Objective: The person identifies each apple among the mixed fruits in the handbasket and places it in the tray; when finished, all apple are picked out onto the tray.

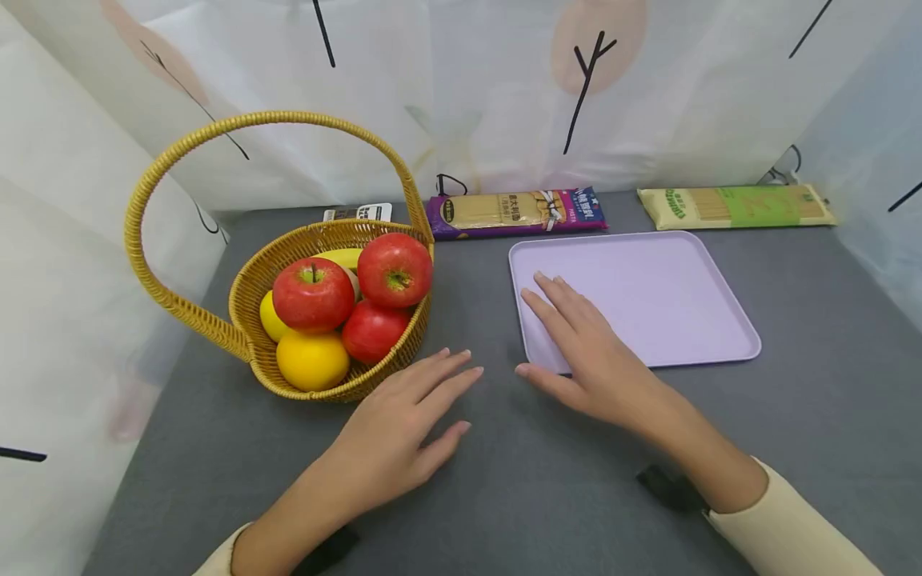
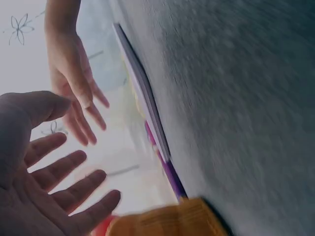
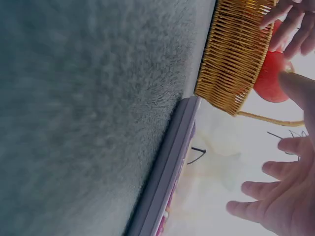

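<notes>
My left hand (image 1: 396, 428) hovers with fingers spread just in front of a wicker basket (image 1: 262, 376) and holds nothing. Over the left edge of a pale purple tray (image 1: 670, 296) is my right hand (image 1: 594, 356), its fingers extended and also holding nothing. Inside the basket lie a red apple (image 1: 313, 294) at the left, another red apple (image 1: 394, 270) at the right and a darker red fruit (image 1: 374, 331) below them. A yellow-orange fruit (image 1: 313, 360) sits at the front, with part of a banana (image 1: 340, 258) showing behind. In the left wrist view, both hands appear above the tabletop.
Behind the tray, a purple-edged noodle packet (image 1: 515, 213) lies by the patterned curtain (image 1: 490, 96). To its right is a green and cream noodle packet (image 1: 735, 206). The basket's tall handle (image 1: 281, 118) arches up and leans left. Grey cloth (image 1: 490, 496) covers the table.
</notes>
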The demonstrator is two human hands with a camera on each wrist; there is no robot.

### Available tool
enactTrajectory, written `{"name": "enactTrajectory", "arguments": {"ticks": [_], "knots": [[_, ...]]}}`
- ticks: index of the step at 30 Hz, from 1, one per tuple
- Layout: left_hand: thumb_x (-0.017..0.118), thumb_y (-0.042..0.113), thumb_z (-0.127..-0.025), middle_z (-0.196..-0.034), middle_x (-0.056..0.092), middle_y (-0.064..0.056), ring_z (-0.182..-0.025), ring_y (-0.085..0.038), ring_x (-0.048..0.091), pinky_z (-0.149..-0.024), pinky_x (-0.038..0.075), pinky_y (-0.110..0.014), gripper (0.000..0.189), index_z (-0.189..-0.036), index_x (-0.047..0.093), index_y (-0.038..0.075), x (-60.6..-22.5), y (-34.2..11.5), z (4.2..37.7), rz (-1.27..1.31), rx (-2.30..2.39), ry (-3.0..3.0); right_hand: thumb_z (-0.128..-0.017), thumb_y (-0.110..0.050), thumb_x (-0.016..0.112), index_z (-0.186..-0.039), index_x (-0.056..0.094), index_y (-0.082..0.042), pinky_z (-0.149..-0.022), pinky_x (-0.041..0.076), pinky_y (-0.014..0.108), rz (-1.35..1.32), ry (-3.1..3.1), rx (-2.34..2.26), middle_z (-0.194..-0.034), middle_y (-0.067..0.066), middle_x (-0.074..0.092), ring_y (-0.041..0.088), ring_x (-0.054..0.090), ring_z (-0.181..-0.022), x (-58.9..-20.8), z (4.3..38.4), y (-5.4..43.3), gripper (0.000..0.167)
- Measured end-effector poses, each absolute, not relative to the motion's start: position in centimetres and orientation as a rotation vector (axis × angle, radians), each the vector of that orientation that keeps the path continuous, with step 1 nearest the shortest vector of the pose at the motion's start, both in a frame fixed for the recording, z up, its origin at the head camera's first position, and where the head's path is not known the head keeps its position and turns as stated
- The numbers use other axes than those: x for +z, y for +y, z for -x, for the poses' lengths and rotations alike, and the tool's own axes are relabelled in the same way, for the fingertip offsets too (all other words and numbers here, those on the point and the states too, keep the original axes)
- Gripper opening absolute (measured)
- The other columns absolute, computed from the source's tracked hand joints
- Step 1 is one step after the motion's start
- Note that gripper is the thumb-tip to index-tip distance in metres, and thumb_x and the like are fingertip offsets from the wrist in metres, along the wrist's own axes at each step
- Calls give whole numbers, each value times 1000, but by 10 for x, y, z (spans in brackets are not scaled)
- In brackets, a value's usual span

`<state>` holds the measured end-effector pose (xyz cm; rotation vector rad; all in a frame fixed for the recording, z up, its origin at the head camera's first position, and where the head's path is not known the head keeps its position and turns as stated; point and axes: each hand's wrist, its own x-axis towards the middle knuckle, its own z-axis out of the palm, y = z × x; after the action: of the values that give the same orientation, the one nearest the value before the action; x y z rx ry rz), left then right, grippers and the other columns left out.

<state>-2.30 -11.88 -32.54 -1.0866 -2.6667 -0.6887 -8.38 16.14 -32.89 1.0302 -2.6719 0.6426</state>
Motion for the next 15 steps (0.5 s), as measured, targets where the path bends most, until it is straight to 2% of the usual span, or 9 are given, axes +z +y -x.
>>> {"name": "enactTrajectory", "arguments": {"ticks": [5,10,13,15], "knots": [[82,15,-80,-137,61,-3,-127,-22,56,-104,46,-43,54,-131,66,13,-324,-136,21,992,-789,-2536,-85,-33,78,-154,37,-5,-114,32,55,-1033,-2545,752,-161,11,30,30,31,-145,-326,94,151,85],[69,23,-93,-127,67,-5,-117,-23,62,-106,44,-29,30,-120,72,11,-319,-148,17,951,-915,-2391,-85,-31,79,-153,39,-5,-113,34,54,-1035,-2482,825,-160,11,33,28,34,-144,-322,100,139,84],[60,28,-98,-116,70,-9,-106,-26,66,-104,44,-25,29,-110,75,6,-313,-151,17,956,-971,-2208,-85,-30,80,-151,41,-3,-113,35,51,-1041,-2440,866,-158,11,35,27,34,-144,-320,105,131,82],[60,25,-98,-108,72,-12,-98,-28,68,-102,46,-25,28,-103,77,3,-309,-153,19,946,-962,-2072,-84,-28,81,-150,42,-2,-113,35,49,-1042,-2410,901,-157,12,37,25,35,-144,-320,109,126,80]]}}
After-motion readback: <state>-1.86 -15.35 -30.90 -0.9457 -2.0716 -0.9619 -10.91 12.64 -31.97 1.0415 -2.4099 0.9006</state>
